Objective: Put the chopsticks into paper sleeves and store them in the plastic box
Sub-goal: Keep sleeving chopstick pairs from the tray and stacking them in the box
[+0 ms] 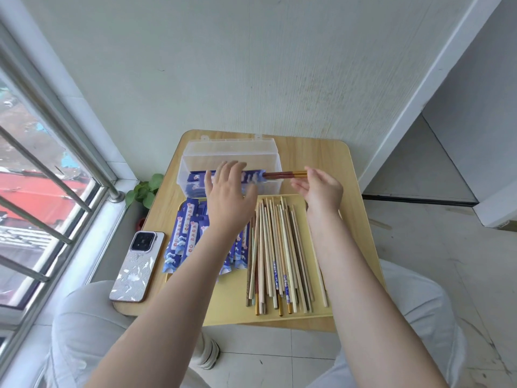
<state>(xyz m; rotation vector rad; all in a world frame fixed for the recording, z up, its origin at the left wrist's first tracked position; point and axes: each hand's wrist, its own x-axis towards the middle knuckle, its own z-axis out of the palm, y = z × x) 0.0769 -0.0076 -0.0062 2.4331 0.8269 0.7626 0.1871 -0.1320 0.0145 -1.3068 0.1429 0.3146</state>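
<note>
1. We are seated at a small wooden table (330,158) with a yellow tray (316,312) on it — loose chopsticks (279,256) piled on its right half, blue printed paper sleeves (184,242) on its left, a phone (137,267) lying beside the tray.
2. Beyond the tray stands the clear plastic box (232,152), lid tipped back; some filled sleeves already lie in it (how many, we cannot tell).
3. Our left hand (228,197) hovers above the box with fingers spread, a blue sleeve (251,176) at its fingertips — whether it actually grips the sleeve we cannot tell.
4. Our right hand (321,189) is loosely curled, fingertips on the gold-banded end of a dark red chopstick pair (282,174) that sits partly inside that sleeve.
5. We judge the step to be sleeving: next, push the pair fully home, keeping both sticks aligned, then lower the packet into the box. Plenty of chopsticks remain.
</note>
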